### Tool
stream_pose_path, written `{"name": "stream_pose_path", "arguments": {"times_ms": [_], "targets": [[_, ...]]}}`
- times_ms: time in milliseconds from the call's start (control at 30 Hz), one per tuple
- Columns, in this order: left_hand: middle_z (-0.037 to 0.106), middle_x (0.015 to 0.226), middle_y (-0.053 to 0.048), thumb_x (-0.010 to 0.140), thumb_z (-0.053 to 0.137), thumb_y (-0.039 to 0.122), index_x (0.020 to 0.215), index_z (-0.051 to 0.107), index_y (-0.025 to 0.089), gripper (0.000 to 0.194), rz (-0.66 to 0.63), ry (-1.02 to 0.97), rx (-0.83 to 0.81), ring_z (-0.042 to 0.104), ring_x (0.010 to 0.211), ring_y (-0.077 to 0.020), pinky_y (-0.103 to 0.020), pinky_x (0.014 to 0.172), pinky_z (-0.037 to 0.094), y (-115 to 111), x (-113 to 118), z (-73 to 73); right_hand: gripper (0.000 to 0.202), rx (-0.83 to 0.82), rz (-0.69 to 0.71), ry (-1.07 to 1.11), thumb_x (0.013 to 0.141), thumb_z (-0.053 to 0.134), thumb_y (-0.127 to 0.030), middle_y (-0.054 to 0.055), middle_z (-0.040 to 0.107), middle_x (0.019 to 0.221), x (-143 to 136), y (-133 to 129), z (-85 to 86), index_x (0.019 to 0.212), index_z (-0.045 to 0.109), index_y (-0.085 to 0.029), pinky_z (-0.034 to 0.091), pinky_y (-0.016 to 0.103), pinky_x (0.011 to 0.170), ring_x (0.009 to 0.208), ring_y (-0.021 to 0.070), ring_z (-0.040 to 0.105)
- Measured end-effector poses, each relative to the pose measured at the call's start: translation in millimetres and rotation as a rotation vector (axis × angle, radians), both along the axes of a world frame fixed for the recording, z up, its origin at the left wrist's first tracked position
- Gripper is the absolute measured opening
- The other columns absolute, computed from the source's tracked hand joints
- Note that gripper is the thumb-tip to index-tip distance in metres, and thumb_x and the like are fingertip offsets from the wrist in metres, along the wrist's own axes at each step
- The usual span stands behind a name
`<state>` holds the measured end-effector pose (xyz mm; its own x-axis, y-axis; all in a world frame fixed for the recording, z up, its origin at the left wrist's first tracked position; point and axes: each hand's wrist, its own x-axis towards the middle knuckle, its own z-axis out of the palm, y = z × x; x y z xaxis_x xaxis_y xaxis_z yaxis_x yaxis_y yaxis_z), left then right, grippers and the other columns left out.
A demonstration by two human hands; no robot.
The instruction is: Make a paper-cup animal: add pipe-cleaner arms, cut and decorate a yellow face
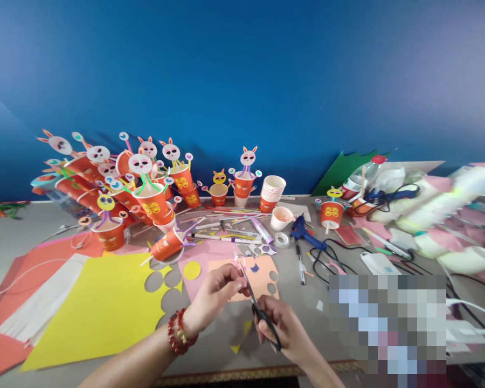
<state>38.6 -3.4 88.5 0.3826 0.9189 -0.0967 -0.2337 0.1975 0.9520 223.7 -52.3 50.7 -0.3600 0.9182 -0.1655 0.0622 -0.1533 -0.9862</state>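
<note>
In the head view, my left hand [216, 293] pinches a small piece of pink paper [241, 265] between thumb and fingers. My right hand [283, 326] grips black-handled scissors [260, 312], whose blades point up and away, close to the left fingertips and the pink piece. Whether the blades touch the paper I cannot tell. Beneath the hands lies a peach paper sheet [262, 283] with round holes cut in it, partly over a pink sheet [188, 275]. A yellow paper disc [192, 270] rests left of my left hand.
Several red paper cups with rabbit figures [149, 205] crowd the back left. A large yellow sheet [101, 307] covers the left side. Behind the hands are markers [226, 238], stacked cups [271, 191] and a blue glue gun [305, 233]. Cables and a white box [379, 264] lie right.
</note>
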Motion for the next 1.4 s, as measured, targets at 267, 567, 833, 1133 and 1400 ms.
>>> {"name": "stream_pose_path", "arguments": {"times_ms": [267, 567, 833, 1133, 1400], "targets": [[0.067, 0.073, -0.003, 0.082, 0.073, 0.039, 0.073, 0.06, 0.017, 0.027, -0.014, -0.012, -0.011, 0.065, 0.072, -0.0156, -0.027, 0.072, 0.051, 1, -1, -3.0, 0.063, -0.026, -0.004, 0.022, 0.066, 0.063, -0.082, -0.004, 0.05, 0.054, 1, 1, -1.5, 0.067, 0.045, -0.022, 0.037, 0.023, 0.046, 0.044, 0.0103, 0.046], [0.07, 0.073, -0.004, 0.082, 0.073, 0.042, 0.075, 0.062, 0.017, 0.028, -0.017, 0.023, -0.007, 0.066, 0.071, -0.016, -0.027, 0.071, 0.05, 1, -2, -2.2, 0.068, -0.057, -0.009, 0.037, 0.06, 0.064, -0.086, -0.006, 0.045, 0.05, 5, 3, 1.5, 0.065, 0.044, -0.021, 0.034, 0.022, 0.044, 0.042, 0.0094, 0.044], [0.072, 0.075, -0.005, 0.081, 0.072, 0.04, 0.078, 0.065, 0.015, 0.026, -0.037, 0.038, -0.017, 0.068, 0.074, -0.0171, -0.028, 0.073, 0.049, 3, -5, -4.0, 0.062, -0.052, -0.001, -0.008, 0.064, 0.067, -0.079, -0.004, 0.05, 0.055, 11, 4, -1.7, 0.065, 0.043, -0.021, 0.032, 0.021, 0.044, 0.042, 0.0083, 0.046], [0.071, 0.077, -0.003, 0.083, 0.071, 0.034, 0.08, 0.065, 0.015, 0.02, -0.046, 0.039, -0.008, 0.067, 0.073, -0.0154, -0.026, 0.071, 0.048, 5, -5, -9.3, 0.058, -0.032, 0.0, -0.017, 0.066, 0.068, -0.073, -0.004, 0.05, 0.054, 16, 3, -10.3, 0.066, 0.04, -0.022, 0.033, 0.021, 0.042, 0.042, 0.0087, 0.046], [0.068, 0.081, -0.003, 0.087, 0.066, 0.033, 0.082, 0.064, 0.015, 0.018, -0.077, 0.008, 0.054, 0.063, 0.075, -0.0147, -0.028, 0.075, 0.05, 7, -5, -13.5, 0.06, -0.032, -0.048, -0.017, 0.063, 0.071, -0.073, -0.004, 0.048, 0.052, 16, 3, -8.9, 0.064, 0.039, -0.023, 0.031, 0.021, 0.04, 0.04, 0.0077, 0.042]]}}
